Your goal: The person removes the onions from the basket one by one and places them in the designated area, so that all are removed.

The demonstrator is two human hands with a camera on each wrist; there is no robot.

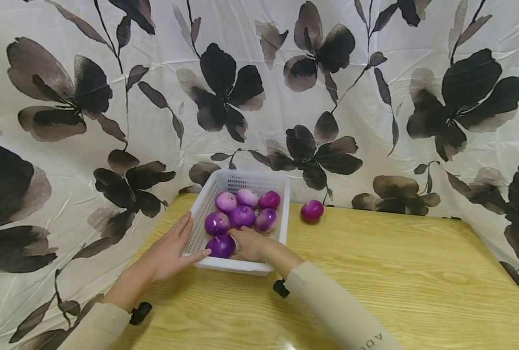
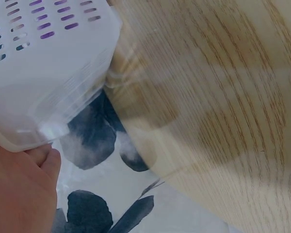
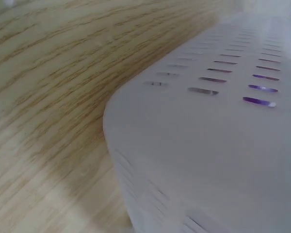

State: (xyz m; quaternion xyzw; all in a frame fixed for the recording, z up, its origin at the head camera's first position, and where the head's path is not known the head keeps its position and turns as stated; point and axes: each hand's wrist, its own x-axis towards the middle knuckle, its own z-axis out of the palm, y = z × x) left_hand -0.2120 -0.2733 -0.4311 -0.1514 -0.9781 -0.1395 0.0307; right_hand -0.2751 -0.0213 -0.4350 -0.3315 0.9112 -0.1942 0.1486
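A white slotted plastic basket (image 1: 206, 201) sits on a wooden table (image 1: 373, 272) and holds several purple onions (image 1: 242, 216). My left hand (image 1: 173, 249) lies with straight fingers against the basket's near left side. Its palm (image 2: 19, 189) shows under the basket corner (image 2: 48, 73) in the left wrist view. My right hand (image 1: 247, 243) reaches inside the basket at the front, with fingers curled on the nearest onion (image 1: 220, 246). One more purple onion (image 1: 312, 210) lies on the table just right of the basket. The right wrist view shows only the basket wall (image 3: 208, 145) and the table (image 3: 48, 73).
A white cloth with dark flower prints (image 1: 250, 92) hangs behind the table and drapes down its left side (image 2: 97, 141). The table's left edge runs close beside the basket. Bare wood stretches to the right and front.
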